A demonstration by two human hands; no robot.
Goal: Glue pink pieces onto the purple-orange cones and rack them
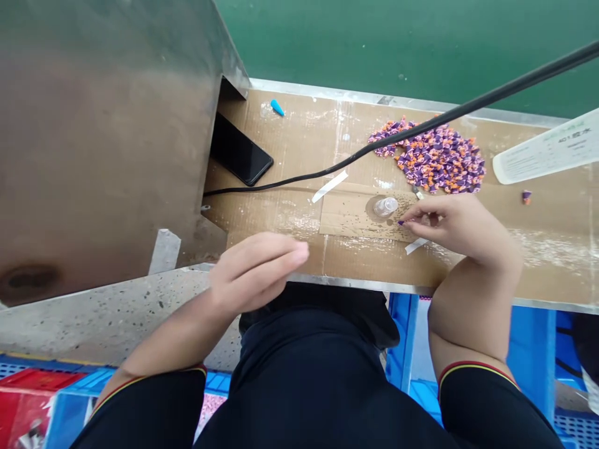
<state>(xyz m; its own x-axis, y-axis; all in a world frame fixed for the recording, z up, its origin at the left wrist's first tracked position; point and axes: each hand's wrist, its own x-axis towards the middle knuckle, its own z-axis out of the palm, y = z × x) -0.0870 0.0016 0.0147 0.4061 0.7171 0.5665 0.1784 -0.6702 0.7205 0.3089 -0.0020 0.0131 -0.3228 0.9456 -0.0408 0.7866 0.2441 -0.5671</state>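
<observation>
My right hand [449, 221] is over the cardboard-covered bench, its thumb and fingers pinched on a small purple piece [401, 223]. Just left of those fingertips, a small clear plastic container [385, 206] sits on a taped-down cardboard strip [341, 215] speckled with drops. Slightly blurred, my left hand [257, 271] hovers at the bench's front edge with its fingers pressed together; whether anything is between them is hidden. Beyond my right hand lies a heap of small purple and orange pieces [440, 159]. One similar loose piece [526, 197] rests farther right.
A black cable [327, 169] crosses above the bench. At left stands a large metal housing [116, 137], with a black phone [241, 153] partly under it. A blue cone-shaped cap [277, 108] lies at the back. A white labelled bottle [547, 149] is at right; blue crates [531, 343] are below.
</observation>
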